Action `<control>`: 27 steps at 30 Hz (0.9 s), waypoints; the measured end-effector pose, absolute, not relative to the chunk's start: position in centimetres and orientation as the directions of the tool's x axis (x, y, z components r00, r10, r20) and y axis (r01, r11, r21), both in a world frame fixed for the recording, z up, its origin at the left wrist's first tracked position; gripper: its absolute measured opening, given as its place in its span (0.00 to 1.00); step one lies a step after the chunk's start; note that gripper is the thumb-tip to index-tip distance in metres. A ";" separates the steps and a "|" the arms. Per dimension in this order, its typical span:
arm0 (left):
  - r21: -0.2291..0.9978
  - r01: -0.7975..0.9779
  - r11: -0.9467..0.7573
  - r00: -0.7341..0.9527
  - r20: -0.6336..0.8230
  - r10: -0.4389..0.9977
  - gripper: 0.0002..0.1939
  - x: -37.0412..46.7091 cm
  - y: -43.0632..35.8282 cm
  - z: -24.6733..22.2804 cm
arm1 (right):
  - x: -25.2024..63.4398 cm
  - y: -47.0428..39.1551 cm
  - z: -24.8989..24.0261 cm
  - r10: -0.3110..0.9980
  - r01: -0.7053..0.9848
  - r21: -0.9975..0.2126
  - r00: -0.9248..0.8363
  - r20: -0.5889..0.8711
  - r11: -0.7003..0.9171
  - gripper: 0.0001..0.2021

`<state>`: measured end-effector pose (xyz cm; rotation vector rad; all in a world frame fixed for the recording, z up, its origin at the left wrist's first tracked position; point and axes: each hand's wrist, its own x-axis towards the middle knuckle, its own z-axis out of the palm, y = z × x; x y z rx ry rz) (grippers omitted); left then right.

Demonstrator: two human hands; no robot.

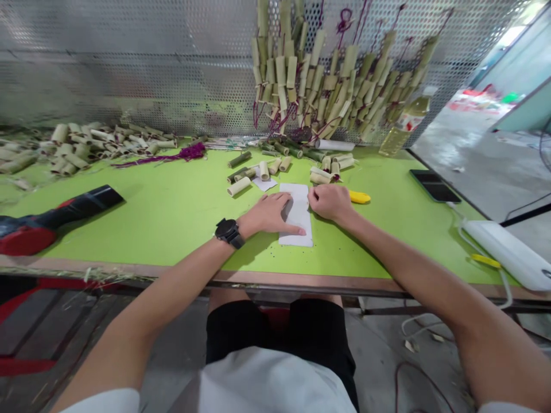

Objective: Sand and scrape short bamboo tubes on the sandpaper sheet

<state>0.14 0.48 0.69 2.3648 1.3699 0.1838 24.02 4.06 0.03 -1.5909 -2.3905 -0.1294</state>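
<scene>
A white strip of paper (297, 215) lies lengthwise on the green tabletop (172, 229). My left hand (273, 214), below a black wristwatch, rests on the paper's left side with thumb and fingers apart. At the paper's upper right edge is my right hand (329, 201), its fingers curled in; what they hold, if anything, is hidden. A yellow object (359, 197) lies just right of that hand. Beyond the paper are short cut bamboo tubes (239, 187) and a small scrap of white paper (264, 183).
A red and black power tool (30, 235) lies at the left. Bamboo pieces (73, 152) are heaped at the back left, near purple string (191, 152). An oil bottle (404, 126), a phone (434, 185) and a white power strip (510, 252) are at the right.
</scene>
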 end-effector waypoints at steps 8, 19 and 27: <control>0.369 0.801 -0.471 0.543 -0.116 0.831 0.67 0.1 0.3 0.9 | 24.3 3.6 -0.2 0.879 0.906 -0.027 -0.402 0.254 0.422 0.28; 0.378 0.789 -0.484 0.549 -0.080 0.832 0.65 -0.1 0.6 0.6 | 25.1 3.2 -0.1 0.817 0.836 -0.054 -0.516 0.256 0.545 0.26; 0.343 0.802 -0.490 0.544 -0.079 0.835 0.63 0.1 0.5 0.8 | 24.0 4.3 0.4 0.883 0.888 -0.139 -0.396 0.252 0.438 0.26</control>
